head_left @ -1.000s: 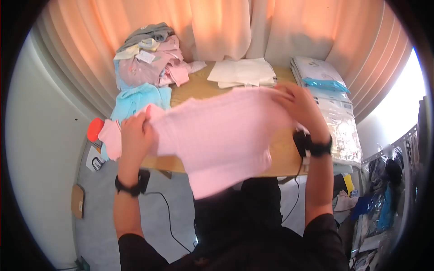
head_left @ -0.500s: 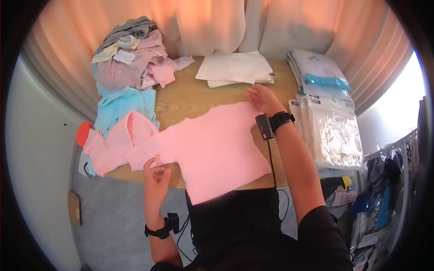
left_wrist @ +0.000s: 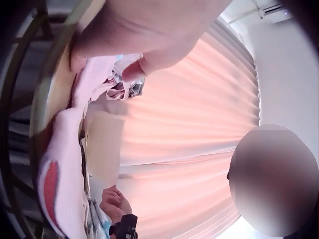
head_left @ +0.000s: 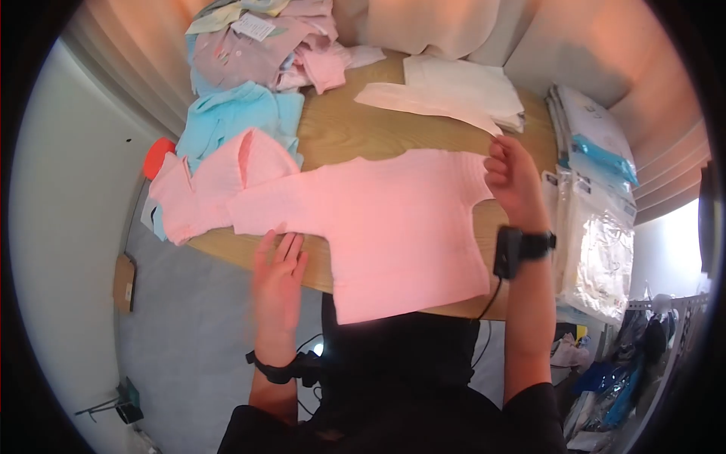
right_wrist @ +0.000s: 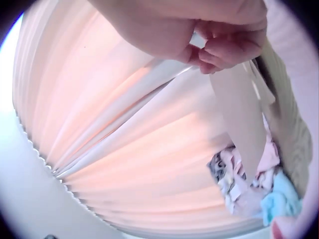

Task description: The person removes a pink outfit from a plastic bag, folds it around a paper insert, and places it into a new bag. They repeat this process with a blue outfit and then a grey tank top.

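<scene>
A pale pink long-sleeved top (head_left: 401,227) lies spread on the wooden table (head_left: 333,125), its hem reaching over the front edge. My right hand (head_left: 514,178) pinches a corner of a thin white sheet (head_left: 427,102), raised above the table beyond the top's shoulder; the right wrist view shows the sheet (right_wrist: 241,114) hanging from the fingertips. At the underside of the top's left-hand sleeve is my left hand (head_left: 278,284), fingers extended, fingertips right at the cloth. A second pink garment (head_left: 193,200) with a red-lined opening lies beside that sleeve.
Behind the raised sheet sits a stack of white sheets (head_left: 476,79). Heaped clothes (head_left: 249,57) and a light blue garment (head_left: 234,113) occupy the left back. Clear-bagged garments (head_left: 597,234) are piled along the right edge. A red round object (head_left: 157,157) shows at the left edge.
The pink top was lowered onto the table and both hands let go of it. My right hand then reached the white stack and lifted one sheet. The left hand moved to below the sleeve.
</scene>
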Available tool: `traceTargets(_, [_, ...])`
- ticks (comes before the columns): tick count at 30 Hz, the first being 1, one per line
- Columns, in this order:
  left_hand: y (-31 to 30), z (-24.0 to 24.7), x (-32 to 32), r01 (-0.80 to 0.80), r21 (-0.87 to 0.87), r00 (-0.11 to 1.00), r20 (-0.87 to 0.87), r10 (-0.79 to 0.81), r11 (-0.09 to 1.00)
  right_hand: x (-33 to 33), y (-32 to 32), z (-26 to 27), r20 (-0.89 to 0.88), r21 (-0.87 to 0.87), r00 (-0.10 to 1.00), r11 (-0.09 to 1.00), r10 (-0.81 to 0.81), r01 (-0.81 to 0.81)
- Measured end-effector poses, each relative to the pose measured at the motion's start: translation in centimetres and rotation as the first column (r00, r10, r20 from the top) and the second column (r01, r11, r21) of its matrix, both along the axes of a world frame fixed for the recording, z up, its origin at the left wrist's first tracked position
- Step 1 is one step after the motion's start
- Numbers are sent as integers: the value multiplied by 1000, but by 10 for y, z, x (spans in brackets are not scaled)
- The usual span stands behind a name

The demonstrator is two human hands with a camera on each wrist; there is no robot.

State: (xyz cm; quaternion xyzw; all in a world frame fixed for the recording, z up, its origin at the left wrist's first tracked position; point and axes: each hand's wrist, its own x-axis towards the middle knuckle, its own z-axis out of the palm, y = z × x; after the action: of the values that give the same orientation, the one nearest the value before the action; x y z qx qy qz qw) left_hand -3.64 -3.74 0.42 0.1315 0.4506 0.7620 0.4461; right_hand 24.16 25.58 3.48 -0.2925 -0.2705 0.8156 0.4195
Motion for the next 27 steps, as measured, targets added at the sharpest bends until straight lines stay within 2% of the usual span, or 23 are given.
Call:
traceTargets(2, [-2,-5,5,-51,31,999,19,51,998,-4,-57,18,182,22,977,994,-107,105])
traceTargets(4, [2,-5,8,-111,80,994,16,110,991,2,-100,3,334,105,937,992,-103,72])
traceTargets(8, [5,-14,4,-200,96,980,10,200,975,7,-147,-13,631,168,774,983,-51,-72])
traceTargets(9, [5,-17,3,-192,90,981,-9,193,977,6,-153,-12,730,185,682,971,-34,-150])
traceTargets(11, [4,-16,1,-166,76,984,-55,170,983,7,-157,-25,805,295,583,926,-109,-235])
traceTargets(12, [5,-14,1,-151,67,985,-79,156,986,8,-158,-31,834,343,531,896,-152,-283])
traceTargets(15, [3,-18,-2,-146,61,974,-166,154,987,11,-155,-27,882,334,440,881,-167,-336])
traceTargets(18, [2,-16,1,-177,56,949,-254,186,983,15,-152,-29,879,383,411,871,-242,-307])
traceTargets(21, [-1,-16,5,-170,78,889,-418,187,982,13,-152,-26,868,329,459,910,-187,-251])
traceTargets(23, [-1,-16,8,-132,114,787,-592,174,985,11,-152,-26,859,343,468,912,-207,-227])
traceTargets(25, [3,-13,12,-73,162,601,-780,173,984,10,-152,-28,856,342,469,918,-217,-199])
traceTargets(27, [12,-10,18,24,167,507,-852,132,986,9,-152,-29,861,328,461,928,-217,-175])
